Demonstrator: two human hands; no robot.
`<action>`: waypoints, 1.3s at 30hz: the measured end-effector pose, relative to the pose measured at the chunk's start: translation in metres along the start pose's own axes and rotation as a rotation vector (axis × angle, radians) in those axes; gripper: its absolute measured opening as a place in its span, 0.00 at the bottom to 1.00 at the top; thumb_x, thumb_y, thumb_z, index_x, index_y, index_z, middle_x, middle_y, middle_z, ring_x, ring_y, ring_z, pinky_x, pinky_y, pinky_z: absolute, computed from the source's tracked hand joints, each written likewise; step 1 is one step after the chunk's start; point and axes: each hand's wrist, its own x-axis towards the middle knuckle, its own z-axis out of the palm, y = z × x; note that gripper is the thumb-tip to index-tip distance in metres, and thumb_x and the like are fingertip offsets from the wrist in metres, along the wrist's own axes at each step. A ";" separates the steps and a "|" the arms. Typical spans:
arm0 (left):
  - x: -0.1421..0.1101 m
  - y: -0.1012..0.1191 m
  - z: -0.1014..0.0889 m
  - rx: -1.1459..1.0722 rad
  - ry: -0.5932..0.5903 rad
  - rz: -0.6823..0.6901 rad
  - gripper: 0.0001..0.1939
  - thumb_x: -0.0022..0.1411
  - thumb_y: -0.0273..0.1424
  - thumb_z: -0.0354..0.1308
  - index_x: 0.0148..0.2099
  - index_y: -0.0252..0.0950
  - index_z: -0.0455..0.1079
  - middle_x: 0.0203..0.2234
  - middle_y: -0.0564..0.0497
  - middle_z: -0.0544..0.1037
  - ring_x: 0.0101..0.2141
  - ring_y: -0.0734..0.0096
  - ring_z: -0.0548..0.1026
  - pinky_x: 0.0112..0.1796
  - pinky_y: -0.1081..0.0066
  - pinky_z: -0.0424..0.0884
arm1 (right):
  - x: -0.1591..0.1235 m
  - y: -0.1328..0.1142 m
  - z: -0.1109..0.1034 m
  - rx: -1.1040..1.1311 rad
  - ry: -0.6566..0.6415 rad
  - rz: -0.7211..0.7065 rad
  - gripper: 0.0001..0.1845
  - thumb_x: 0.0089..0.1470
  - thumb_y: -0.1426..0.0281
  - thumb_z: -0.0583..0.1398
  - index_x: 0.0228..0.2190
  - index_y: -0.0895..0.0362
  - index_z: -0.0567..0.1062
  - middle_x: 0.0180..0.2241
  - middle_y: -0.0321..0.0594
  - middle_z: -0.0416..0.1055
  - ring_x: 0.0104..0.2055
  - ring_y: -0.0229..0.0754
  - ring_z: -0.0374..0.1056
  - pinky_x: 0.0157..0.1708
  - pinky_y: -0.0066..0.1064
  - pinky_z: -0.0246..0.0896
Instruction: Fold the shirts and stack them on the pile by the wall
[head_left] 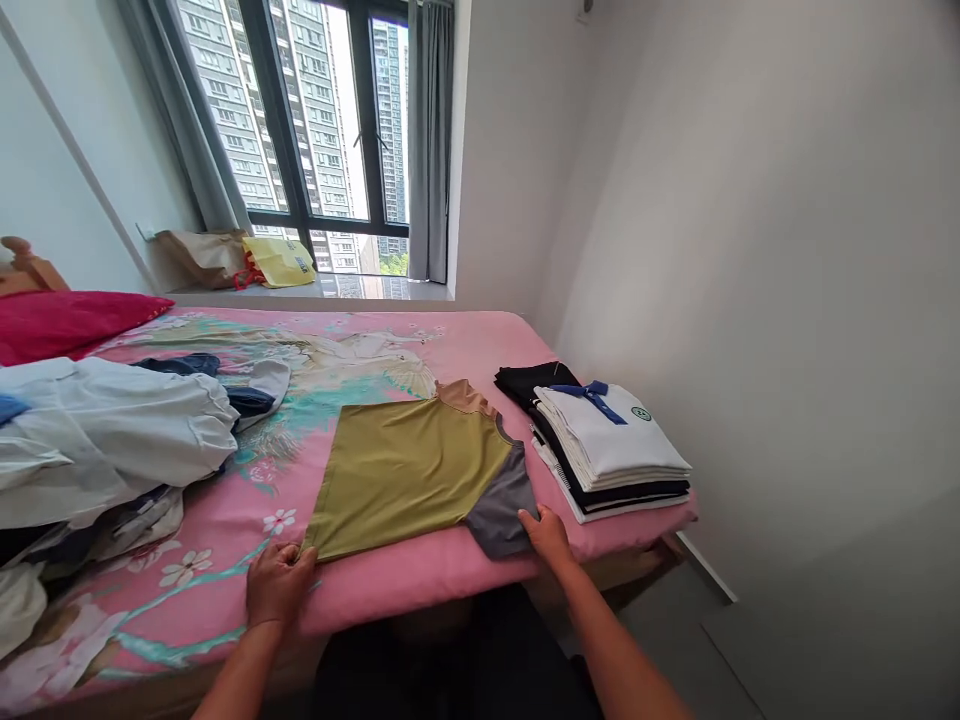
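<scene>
One shirt [409,470], flat across the centre of the frame, and two hands at it! The left hand [281,585], lower left of centre, has fingers curled, pinching the hem corner; the right hand [549,538], lower right of centre, thumb and finger parted at the grey sleeve [501,508], its grip I can't tell. One folded stack [637,430] hems in the right; one loose pile [112,430] crowds the left. Two bags [281,262] up on the sill [390,288], upper left, one red pillow [75,322] below. Bed edge [420,592] close under the shirt; pink sheet [480,340] stretching beyond it!
</scene>
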 end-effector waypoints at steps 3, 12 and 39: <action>-0.002 0.005 -0.019 -0.098 -0.193 -0.197 0.18 0.52 0.43 0.43 0.21 0.39 0.65 0.22 0.50 0.74 0.29 0.63 0.72 0.30 0.70 0.62 | -0.006 0.004 -0.002 0.120 0.010 0.003 0.18 0.43 0.57 0.58 0.28 0.60 0.73 0.28 0.44 0.73 0.34 0.44 0.68 0.32 0.28 0.61; -0.023 -0.005 -0.039 -0.087 -0.340 -0.277 0.18 0.52 0.47 0.46 0.26 0.40 0.68 0.21 0.52 0.75 0.30 0.59 0.74 0.28 0.70 0.62 | -0.049 0.037 -0.014 0.264 -0.163 0.188 0.14 0.47 0.59 0.52 0.29 0.57 0.67 0.22 0.36 0.69 0.20 0.37 0.64 0.19 0.27 0.59; -0.025 0.115 0.058 0.153 -0.095 0.240 0.24 0.62 0.36 0.45 0.60 0.41 0.62 0.61 0.48 0.61 0.60 0.61 0.57 0.60 0.53 0.45 | 0.138 -0.002 0.024 -0.299 0.117 -0.035 0.18 0.46 0.60 0.58 0.32 0.62 0.75 0.33 0.56 0.74 0.37 0.53 0.71 0.36 0.37 0.61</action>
